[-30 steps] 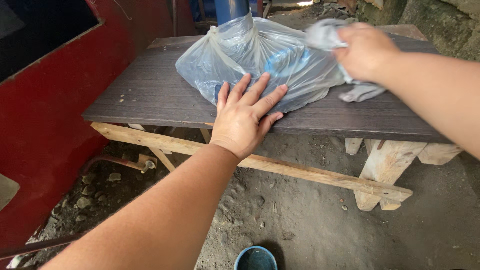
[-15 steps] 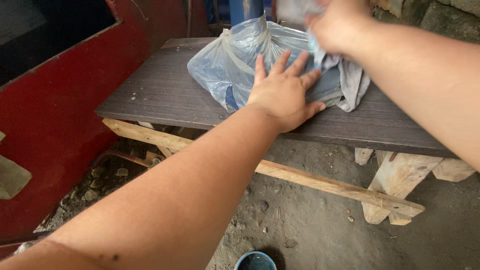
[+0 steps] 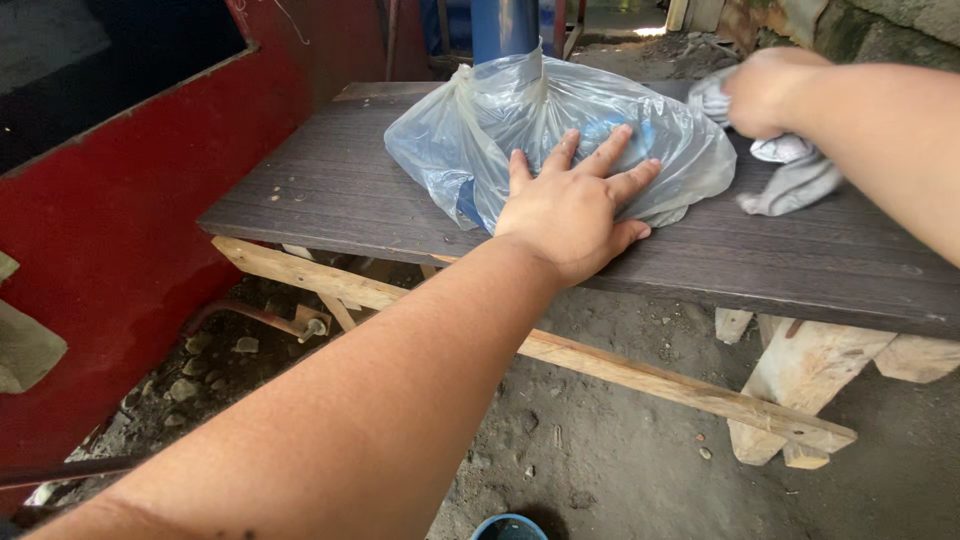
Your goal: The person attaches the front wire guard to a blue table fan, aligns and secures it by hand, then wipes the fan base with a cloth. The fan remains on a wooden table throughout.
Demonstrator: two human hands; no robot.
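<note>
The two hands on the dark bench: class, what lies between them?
In the head view, the clear plastic bag stretches between the left hand, pressed flat on it, and the right hand, which grips a grey cloth.

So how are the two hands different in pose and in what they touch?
The left hand lies flat with its fingers spread, pressing on the clear plastic bag; the right hand is closed in a fist around a grey cloth. The left hand is nearer the table's front edge; the right hand is farther back. Both are bare and over the dark table.
</note>
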